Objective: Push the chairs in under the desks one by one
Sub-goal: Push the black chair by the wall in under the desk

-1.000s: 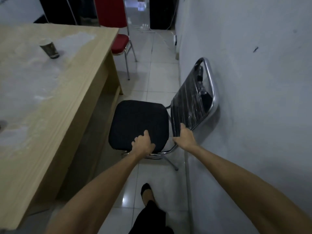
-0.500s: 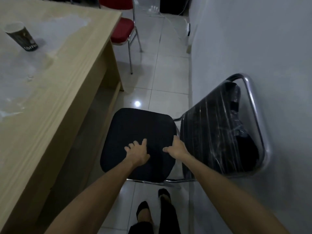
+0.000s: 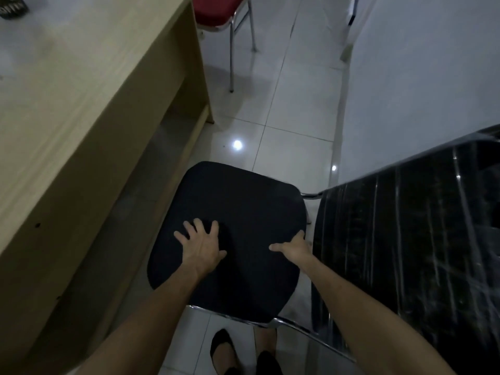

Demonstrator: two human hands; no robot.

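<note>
A black chair stands between the wooden desk [image 3: 81,104] on the left and the wall on the right. Its padded seat [image 3: 243,198] faces the desk, with its left edge close to the desk's open side. Its plastic-wrapped backrest [image 3: 405,239] leans near the wall. My left hand [image 3: 201,249] lies flat on the seat with fingers spread. At the seat's right rear edge, my right hand [image 3: 296,249] has its thumb on top and its fingers over the edge beside the backrest.
A red chair [image 3: 216,9] with chrome legs stands beyond the desk's far end. A dark paper cup [image 3: 12,8] sits on the desk top. The grey wall [image 3: 419,63] runs close along the right. My feet [image 3: 224,353] are just behind the black chair on white tiles.
I have stepped closer and now look straight down on the chair. Both hands slid from its rear rim forward onto the seat, and the left hand's fingers spread flat.
</note>
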